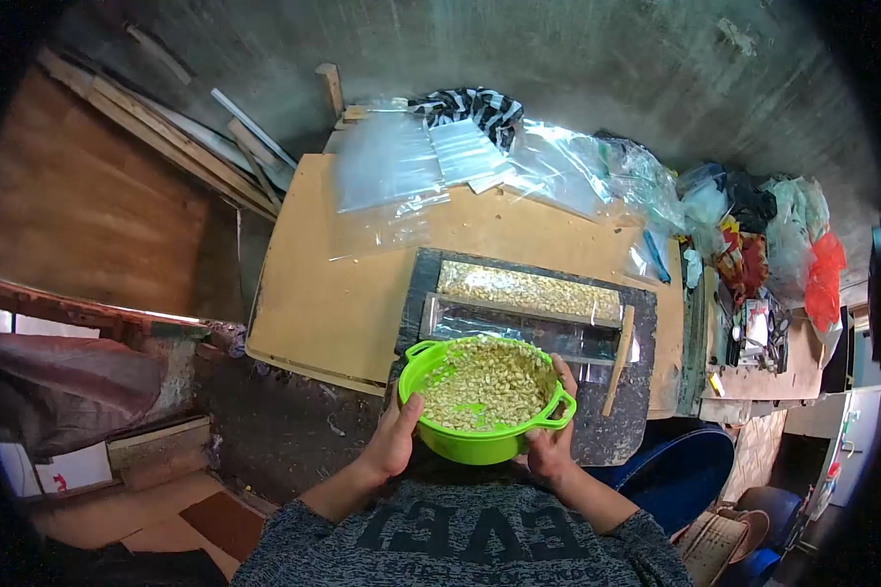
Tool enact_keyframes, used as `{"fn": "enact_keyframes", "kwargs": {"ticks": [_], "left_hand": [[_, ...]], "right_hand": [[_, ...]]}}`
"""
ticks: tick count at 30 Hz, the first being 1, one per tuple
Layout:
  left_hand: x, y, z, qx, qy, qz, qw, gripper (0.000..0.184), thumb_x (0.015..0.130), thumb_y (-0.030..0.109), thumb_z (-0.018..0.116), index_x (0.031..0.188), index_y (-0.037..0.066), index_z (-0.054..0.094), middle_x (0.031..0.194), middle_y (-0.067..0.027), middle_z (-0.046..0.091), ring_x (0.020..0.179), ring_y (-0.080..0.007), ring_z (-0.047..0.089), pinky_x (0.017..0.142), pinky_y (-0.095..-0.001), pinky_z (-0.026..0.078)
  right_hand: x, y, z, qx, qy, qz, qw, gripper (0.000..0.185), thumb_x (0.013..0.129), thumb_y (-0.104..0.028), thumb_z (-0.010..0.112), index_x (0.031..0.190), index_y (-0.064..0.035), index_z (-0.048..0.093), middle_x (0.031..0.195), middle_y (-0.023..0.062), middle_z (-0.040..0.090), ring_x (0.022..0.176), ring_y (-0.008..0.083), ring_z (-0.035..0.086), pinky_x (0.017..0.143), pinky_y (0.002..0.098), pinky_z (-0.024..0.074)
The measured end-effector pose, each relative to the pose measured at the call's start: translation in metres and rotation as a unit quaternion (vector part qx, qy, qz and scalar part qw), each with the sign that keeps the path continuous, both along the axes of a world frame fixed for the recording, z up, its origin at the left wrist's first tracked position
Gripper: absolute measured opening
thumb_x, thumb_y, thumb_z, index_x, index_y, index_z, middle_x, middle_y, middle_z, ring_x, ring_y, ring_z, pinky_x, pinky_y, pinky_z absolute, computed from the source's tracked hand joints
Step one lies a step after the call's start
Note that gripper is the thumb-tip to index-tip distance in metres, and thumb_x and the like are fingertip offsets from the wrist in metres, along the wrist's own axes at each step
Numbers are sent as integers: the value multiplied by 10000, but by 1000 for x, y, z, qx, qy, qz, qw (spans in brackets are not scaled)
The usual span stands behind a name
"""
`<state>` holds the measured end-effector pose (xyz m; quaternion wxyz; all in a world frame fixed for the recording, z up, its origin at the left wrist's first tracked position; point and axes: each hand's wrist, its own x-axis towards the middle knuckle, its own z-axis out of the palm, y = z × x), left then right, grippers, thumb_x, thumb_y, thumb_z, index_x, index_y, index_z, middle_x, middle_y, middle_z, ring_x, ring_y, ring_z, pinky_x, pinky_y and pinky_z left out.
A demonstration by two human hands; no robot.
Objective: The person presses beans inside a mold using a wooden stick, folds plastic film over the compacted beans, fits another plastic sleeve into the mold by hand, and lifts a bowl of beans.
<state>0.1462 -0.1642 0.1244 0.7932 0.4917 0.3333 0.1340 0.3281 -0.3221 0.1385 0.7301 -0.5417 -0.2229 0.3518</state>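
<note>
A bright green plastic basin [472,448] with two loop handles is held close to my body, tilted a little. Pale puffed or chopped grain pieces [494,382] cover its bottom and stick up one side. My left hand [394,435] grips its left side, and my right hand [552,430] holds the right side by the handle. Just beyond it lies a dark board [612,421] with a long frame [519,311]. A flat strip of the same pale pieces [524,289] fills the far part. A wooden stick [619,360] rests at the frame's right end.
A tan wooden table [333,284] carries clear plastic sheets [387,161] along its back. Plastic bags [705,201] pile up at the right, by a red bag [824,279]. A blue drum [680,465] stands below right, and planks [157,132] lean at left.
</note>
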Motion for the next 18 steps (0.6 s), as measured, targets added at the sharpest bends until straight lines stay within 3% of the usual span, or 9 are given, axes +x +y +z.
{"fn": "enact_keyframes", "kwargs": {"ticks": [6, 16, 18], "left_hand": [[4, 12, 10, 143, 65, -38, 987, 795, 1039, 631, 304, 1481, -30, 318, 1431, -202, 458, 1356, -286, 416, 1154, -403, 282], [6, 24, 26, 170, 63, -36, 983, 811, 1040, 636, 275, 1500, -32, 303, 1467, -213, 440, 1394, -313, 393, 1162, -409, 275], [5, 25, 12, 127, 51, -24, 990, 813, 1036, 641, 280, 1517, -15, 286, 1491, -208, 416, 1411, -310, 371, 1176, -402, 255]], "right_hand": [[-4, 6, 3, 8, 8, -51, 999, 1111, 793, -465, 814, 1572, -28, 153, 1497, 182, 365, 1363, 291, 421, 1145, 442, 354], [-6, 14, 4, -14, 10, -35, 999, 1073, 816, -455, 796, 1568, -20, 165, 1527, 168, 333, 1405, 288, 374, 1174, 441, 312], [-7, 14, 7, -13, 9, -31, 999, 1071, 816, -450, 796, 1569, -21, 166, 1535, 164, 323, 1416, 288, 361, 1179, 441, 305]]}}
